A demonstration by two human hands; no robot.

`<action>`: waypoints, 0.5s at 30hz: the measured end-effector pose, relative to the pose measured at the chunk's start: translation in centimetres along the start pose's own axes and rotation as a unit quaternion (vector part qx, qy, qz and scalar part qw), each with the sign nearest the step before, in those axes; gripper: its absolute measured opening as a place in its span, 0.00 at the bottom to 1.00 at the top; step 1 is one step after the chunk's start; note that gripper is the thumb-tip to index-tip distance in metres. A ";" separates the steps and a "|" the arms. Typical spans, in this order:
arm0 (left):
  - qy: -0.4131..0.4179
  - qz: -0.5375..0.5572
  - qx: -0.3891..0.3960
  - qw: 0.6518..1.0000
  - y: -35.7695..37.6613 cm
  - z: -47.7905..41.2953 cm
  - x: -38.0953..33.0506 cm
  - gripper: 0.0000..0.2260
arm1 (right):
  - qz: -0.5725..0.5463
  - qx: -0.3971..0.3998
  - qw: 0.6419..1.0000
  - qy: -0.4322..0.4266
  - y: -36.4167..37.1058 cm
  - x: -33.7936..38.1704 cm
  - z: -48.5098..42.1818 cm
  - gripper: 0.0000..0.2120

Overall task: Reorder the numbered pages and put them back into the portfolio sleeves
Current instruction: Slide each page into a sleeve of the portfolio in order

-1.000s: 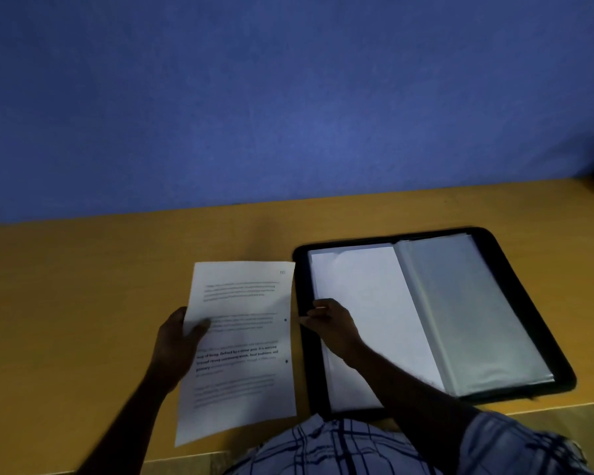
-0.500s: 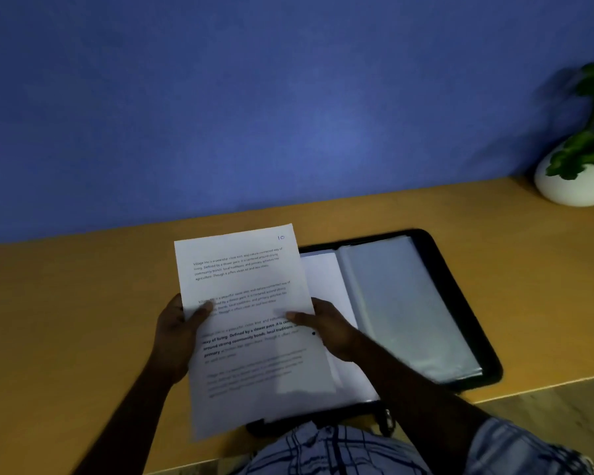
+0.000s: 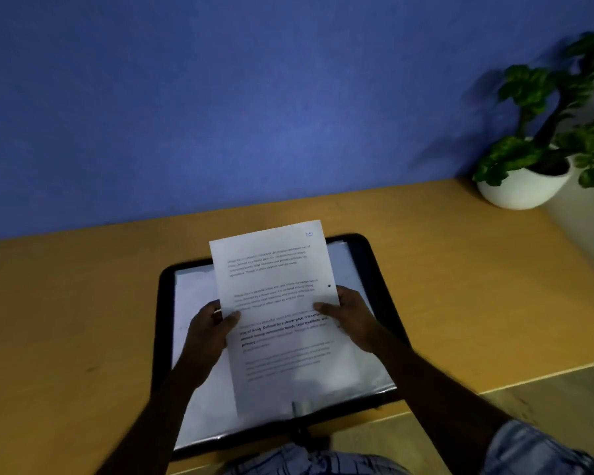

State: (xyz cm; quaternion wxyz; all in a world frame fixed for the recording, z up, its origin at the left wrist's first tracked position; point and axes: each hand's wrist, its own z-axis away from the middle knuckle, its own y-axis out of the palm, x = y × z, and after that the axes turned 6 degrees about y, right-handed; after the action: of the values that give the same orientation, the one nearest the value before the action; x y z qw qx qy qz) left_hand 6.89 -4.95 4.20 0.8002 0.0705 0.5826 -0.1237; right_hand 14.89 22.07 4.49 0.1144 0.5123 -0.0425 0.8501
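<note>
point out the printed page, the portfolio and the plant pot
printed page (image 3: 275, 269), head view, upper text area
portfolio (image 3: 165, 303), head view, black left border
plant pot (image 3: 522, 190), head view, white front wall

Plenty of room on the counter (image 3: 66, 320) left and right of the portfolio (image 3: 164, 303); potted plant (image 3: 525, 186) crowds the far right corner.

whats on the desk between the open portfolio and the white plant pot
Nothing: the head view shows only bare orange desk between the portfolio and the plant pot.
</note>
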 end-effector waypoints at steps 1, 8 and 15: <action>-0.009 0.002 -0.001 1.000 0.7 -0.1 0.0 0.09 | -0.008 -0.002 1.000 0.005 -0.8 0.0 -0.3 0.15; -0.005 -0.034 -0.030 0.999 3.0 -3.5 -0.1 0.10 | -0.034 -0.025 0.999 0.033 -4.7 0.7 -1.8 0.15; 0.192 -0.429 0.095 0.877 4.6 -9.5 1.2 0.15 | -0.064 -0.054 0.996 0.023 -8.8 3.2 -3.3 0.14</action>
State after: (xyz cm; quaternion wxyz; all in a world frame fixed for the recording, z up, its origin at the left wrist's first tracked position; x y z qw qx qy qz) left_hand -0.17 1.74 -0.08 0.5304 -0.0881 0.6834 -0.4938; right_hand 12.69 31.71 5.36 0.1971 0.4876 -0.0522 0.8489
